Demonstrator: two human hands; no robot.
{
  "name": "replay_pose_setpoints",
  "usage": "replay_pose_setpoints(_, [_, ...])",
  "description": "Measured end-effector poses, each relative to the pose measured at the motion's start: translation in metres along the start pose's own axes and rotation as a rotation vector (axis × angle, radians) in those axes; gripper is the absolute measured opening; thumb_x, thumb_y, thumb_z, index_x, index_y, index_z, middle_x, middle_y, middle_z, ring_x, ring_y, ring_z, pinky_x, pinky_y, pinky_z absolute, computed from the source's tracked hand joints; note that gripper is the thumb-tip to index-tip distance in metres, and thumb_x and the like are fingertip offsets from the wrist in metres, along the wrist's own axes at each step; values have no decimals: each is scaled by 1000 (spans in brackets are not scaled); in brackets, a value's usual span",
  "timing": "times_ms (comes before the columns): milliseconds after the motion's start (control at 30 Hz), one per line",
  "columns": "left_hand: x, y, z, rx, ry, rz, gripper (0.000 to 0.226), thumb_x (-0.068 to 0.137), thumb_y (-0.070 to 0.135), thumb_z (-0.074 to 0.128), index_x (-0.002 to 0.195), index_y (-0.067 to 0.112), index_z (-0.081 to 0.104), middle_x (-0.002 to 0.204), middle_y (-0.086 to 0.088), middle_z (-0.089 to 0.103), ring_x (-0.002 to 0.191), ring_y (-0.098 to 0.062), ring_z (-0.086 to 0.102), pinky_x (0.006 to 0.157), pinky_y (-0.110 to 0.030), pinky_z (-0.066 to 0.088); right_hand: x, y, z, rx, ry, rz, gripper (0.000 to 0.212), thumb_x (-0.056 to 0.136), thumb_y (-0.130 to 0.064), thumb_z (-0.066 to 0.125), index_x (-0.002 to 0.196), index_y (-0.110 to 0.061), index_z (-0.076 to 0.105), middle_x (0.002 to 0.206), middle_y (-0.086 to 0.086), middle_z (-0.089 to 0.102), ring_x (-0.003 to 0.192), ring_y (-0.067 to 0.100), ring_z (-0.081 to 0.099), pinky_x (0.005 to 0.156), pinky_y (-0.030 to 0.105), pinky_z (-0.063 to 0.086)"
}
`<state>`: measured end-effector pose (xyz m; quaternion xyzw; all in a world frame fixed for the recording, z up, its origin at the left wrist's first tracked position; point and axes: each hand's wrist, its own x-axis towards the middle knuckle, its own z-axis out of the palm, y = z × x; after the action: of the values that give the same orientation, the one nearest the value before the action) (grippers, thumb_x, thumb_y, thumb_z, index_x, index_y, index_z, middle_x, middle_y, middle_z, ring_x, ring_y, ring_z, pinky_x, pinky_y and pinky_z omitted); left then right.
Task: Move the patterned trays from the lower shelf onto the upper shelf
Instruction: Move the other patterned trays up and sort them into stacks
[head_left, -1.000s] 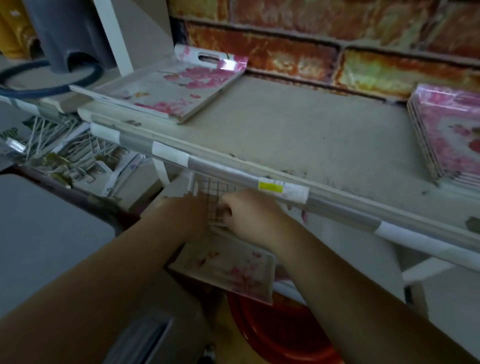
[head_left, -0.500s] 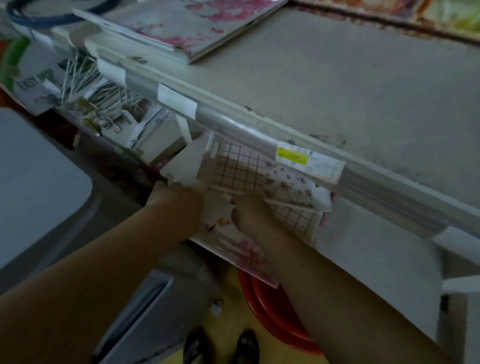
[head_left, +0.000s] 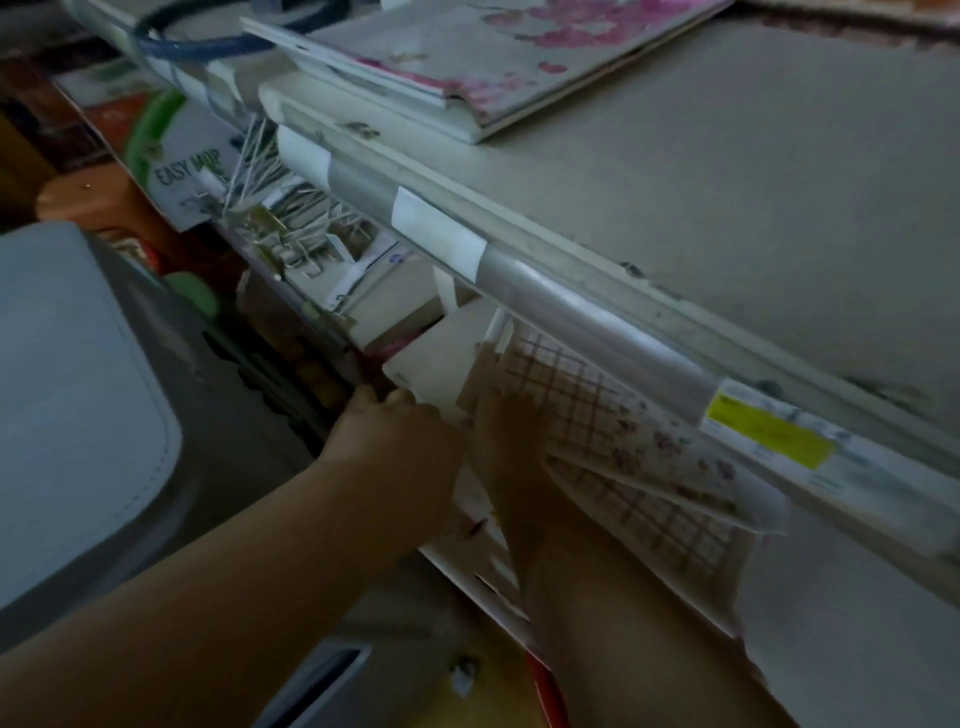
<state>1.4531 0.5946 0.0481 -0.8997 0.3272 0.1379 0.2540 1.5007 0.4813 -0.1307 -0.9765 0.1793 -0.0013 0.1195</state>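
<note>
Several patterned trays (head_left: 613, 431), cream with a red grid and small flowers, lie stacked on the lower shelf, poking out under the upper shelf's front rail (head_left: 587, 312). My right hand (head_left: 506, 415) lies flat on the top tray's left end, fingers spread and reaching in between the trays. My left hand (head_left: 395, 431) grips the left edge of a plain cream tray (head_left: 441, 358) in the same stack. On the upper shelf (head_left: 727, 208) at the back left lies a pile of pink-flowered trays (head_left: 493, 67).
A yellow price label (head_left: 769, 436) sits on the rail. Hanging packs of white hooks (head_left: 291, 218) and an "Easy Mop" box (head_left: 182, 171) crowd the left. A grey bin lid (head_left: 67, 389) is at my left; a red basin (head_left: 545, 691) stands on the floor below.
The view has dropped and closed in on the lower shelf. My right hand has slid further left onto the top grid tray; my left hand now holds the stack's left edge.
</note>
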Motion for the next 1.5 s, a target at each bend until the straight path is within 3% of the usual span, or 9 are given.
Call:
replay_pose_setpoints(133, [-3, 0, 3, -65, 44, 20, 24, 93, 42, 46, 111, 27, 47, 116, 0, 57, 119, -25, 46, 99, -46, 36, 5, -2, -5, -124, 33, 36, 32, 98, -27, 51, 124, -11, 63, 104, 7, 72, 89, 21, 69, 80, 38, 56])
replay_pose_setpoints(300, [-9, -1, 0, -102, 54, -11, 22, 94, 39, 44, 112, 27, 51, 119, 0, 56, 121, -24, 45, 102, -47, 35, -10, -3, -27, -80, 137, -47, 43, 96, -32, 51, 132, -8, 53, 111, 12, 67, 92, 24, 67, 76, 37, 54])
replay_pose_setpoints(367, [-14, -2, -2, -94, 59, 8, 22, 93, 39, 45, 110, 27, 52, 116, 0, 56, 115, -23, 47, 99, -46, 37, -27, -2, -39, -81, 196, -65, 46, 91, -34, 62, 127, -6, 57, 97, 12, 70, 79, 23, 68, 66, 34, 54])
replay_pose_setpoints(500, [-27, -6, -14, -94, 76, 5, 28, 92, 40, 46, 116, 27, 54, 119, 0, 55, 115, -23, 47, 97, -43, 40, -65, 15, -44, -228, 58, -180, 50, 94, -26, 55, 138, -5, 43, 117, 19, 57, 103, 36, 59, 86, 48, 48])
replay_pose_setpoints(667, [-48, -6, -33, -177, 113, 74, 30, 94, 34, 47, 122, 26, 51, 122, -1, 55, 113, -24, 51, 88, -40, 45, -111, 27, -87, -142, 141, -46, 55, 90, -35, 58, 141, -22, 43, 131, 8, 58, 118, 30, 52, 103, 53, 30])
replay_pose_setpoints(800, [-67, -10, -40, -252, 169, 156, 37, 91, 32, 53, 127, 26, 45, 127, -1, 54, 117, -25, 51, 90, -42, 48, -150, 30, -122, -118, 261, 67, 35, 70, -27, 73, 105, -26, 73, 98, 2, 72, 97, 28, 63, 93, 51, 42])
replay_pose_setpoints(1000, [-104, -25, -34, -384, 267, 262, 54, 91, 26, 53, 140, 30, 31, 135, -6, 51, 123, -27, 51, 96, -49, 47, -207, 12, -174, -101, 298, 149, 24, 95, -33, 45, 111, -29, 63, 111, -1, 66, 108, 26, 53, 90, 42, 31])
replay_pose_setpoints(1300, [-151, -37, -28, -298, 624, 352, 76, 86, 36, 60, 148, 33, 17, 152, 3, 31, 142, -22, 25, 114, -53, 20, -313, -54, -252, 35, 411, 158, 30, 98, -43, 46, 120, -29, 61, 115, -2, 66, 109, 25, 55, 88, 39, 37])
replay_pose_setpoints(1500, [-181, -63, -46, -384, 883, 419, 53, 79, 39, 71, 126, 30, 48, 122, 4, 59, 120, -21, 48, 107, -41, 29, -363, -60, -307, 225, 342, 101, 38, 98, -48, 46, 129, -28, 56, 124, -3, 63, 112, 21, 57, 90, 34, 41])
